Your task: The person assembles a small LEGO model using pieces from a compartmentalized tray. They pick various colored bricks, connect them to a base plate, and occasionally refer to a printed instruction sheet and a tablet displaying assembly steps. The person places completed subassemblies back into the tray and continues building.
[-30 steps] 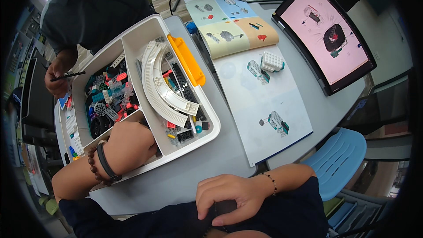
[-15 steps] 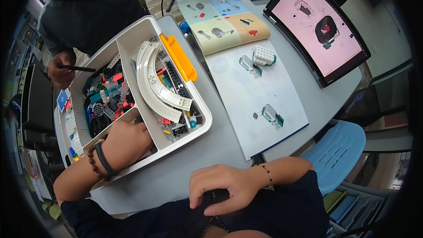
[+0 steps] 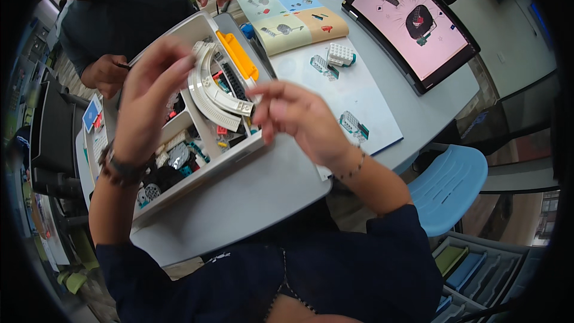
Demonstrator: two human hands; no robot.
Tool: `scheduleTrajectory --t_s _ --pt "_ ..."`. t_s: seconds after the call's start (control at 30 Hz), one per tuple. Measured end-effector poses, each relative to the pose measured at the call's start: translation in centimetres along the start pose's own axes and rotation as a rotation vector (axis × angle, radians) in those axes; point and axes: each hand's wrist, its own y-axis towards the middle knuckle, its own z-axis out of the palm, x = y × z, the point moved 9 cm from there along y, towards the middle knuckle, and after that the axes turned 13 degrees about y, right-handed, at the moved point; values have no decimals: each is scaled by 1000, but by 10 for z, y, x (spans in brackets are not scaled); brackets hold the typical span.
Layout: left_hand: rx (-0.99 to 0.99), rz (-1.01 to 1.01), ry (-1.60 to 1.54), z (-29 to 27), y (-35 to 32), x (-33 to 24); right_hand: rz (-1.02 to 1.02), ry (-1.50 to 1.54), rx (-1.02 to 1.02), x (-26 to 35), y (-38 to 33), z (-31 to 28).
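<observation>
My left hand (image 3: 142, 104) is raised over the left part of a white parts tray (image 3: 224, 160), its blurred fingertips in front of the upper end of white curved toothed pieces (image 3: 206, 97). Whether those fingers touch them cannot be told. My right hand (image 3: 305, 121) hovers over the tray's right edge, fingers bent and apart, close to the curved pieces' lower end, with nothing seen in it. Both curved pieces lie across the tray's right compartment. Below my left hand, the front compartment shows mixed building bricks (image 3: 179, 157), grey, black and teal.
An open instruction booklet (image 3: 373, 113) lies right of the tray, with a white brick assembly (image 3: 341, 55) on it. Behind stands a laptop screen (image 3: 412, 27). Across the tray, another person's hands (image 3: 107, 76) are near its far side. A blue chair (image 3: 451, 188) stands at right.
My left hand has come up out of the front compartment. My right hand has risen from near my body to the tray's right edge. The other person's second hand has moved closer to the tray.
</observation>
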Motion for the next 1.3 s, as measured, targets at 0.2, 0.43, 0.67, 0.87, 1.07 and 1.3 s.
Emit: scheduleTrajectory --t_s 0.2,0.43,0.67,0.87,1.07,1.3 --pt "198 57 -254 86 52 0 -237 -30 -73 54 25 -20" --pt "55 -81 -533 89 74 25 -326 -121 -233 87 34 -48" --pt "-130 -223 -657 79 76 52 -337 -170 -336 83 43 -85" --pt "-135 -289 -710 89 69 57 -364 -314 -316 65 45 -75" --pt "-216 -363 -718 83 66 76 -295 -322 -338 48 48 -88" --pt "-298 -436 -742 77 63 90 -251 -385 -339 34 46 -94"
